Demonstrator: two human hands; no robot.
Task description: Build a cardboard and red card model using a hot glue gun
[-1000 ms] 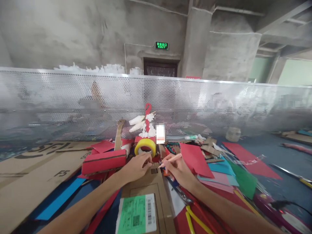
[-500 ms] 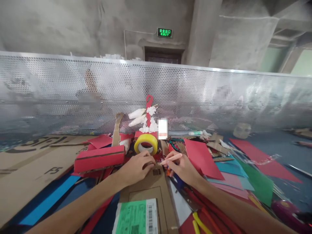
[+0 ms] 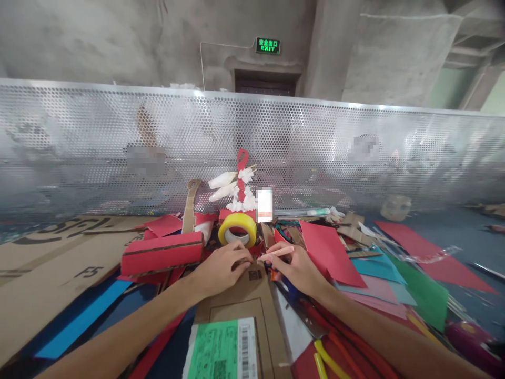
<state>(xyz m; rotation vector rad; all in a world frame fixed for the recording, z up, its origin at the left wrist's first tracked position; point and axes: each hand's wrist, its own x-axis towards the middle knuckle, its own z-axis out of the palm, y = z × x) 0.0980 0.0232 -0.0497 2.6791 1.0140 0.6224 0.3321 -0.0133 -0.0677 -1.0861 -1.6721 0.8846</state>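
My right hand (image 3: 298, 268) grips a slim pale pink pen (image 3: 282, 253), its tip pointing left at the far edge of a piece of brown cardboard (image 3: 236, 300). My left hand (image 3: 223, 269) has its fingers bent over that same edge, with thumb and fingers pinching the cardboard. A green and white label with a barcode (image 3: 221, 347) is stuck on the near part of this piece. Just beyond the left fingers stands a roll of tape with a yellow rim (image 3: 236, 230). Whether the pen tip touches the cardboard is hard to make out.
Left lie a red-covered box (image 3: 161, 253) and a large cardboard sheet (image 3: 51, 273). Coloured paper, including a red sheet (image 3: 331, 255), and scissors with yellow handles (image 3: 331, 360) are at right. Behind, a red stand with white paper flowers (image 3: 241, 184) fronts a perforated metal panel (image 3: 276, 137).
The pen tip has shifted slightly left and the pen leans a little differently in my right hand. My left hand keeps its place. The whole view has tilted slightly.
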